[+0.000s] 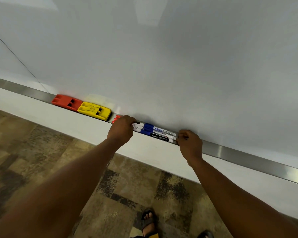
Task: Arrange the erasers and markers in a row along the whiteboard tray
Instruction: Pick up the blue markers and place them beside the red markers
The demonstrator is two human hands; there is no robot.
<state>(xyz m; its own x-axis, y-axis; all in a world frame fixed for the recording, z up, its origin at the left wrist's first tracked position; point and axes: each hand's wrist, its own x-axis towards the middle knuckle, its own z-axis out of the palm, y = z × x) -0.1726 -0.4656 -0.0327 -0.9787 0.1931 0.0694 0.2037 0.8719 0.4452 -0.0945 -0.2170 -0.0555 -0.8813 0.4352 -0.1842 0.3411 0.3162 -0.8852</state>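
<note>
On the metal whiteboard tray (248, 158) a red eraser (66, 102) and a yellow eraser (94, 110) lie end to end at the left. To their right sit red-capped markers (116, 119), mostly hidden under my left hand (121, 130), which curls over them with fingertips on the marker barrels. Blue-capped markers (159, 131) lie bundled side by side between my hands. My right hand (189, 143) pinches at the right ends of these markers, fingers closed around the tips.
The whiteboard (162, 57) rises directly behind the tray. Below it runs a white wall strip (76, 124), then a mottled brown tiled floor (41, 160). A sandalled foot (149, 220) shows at the bottom. Bare tray extends to the far left and right.
</note>
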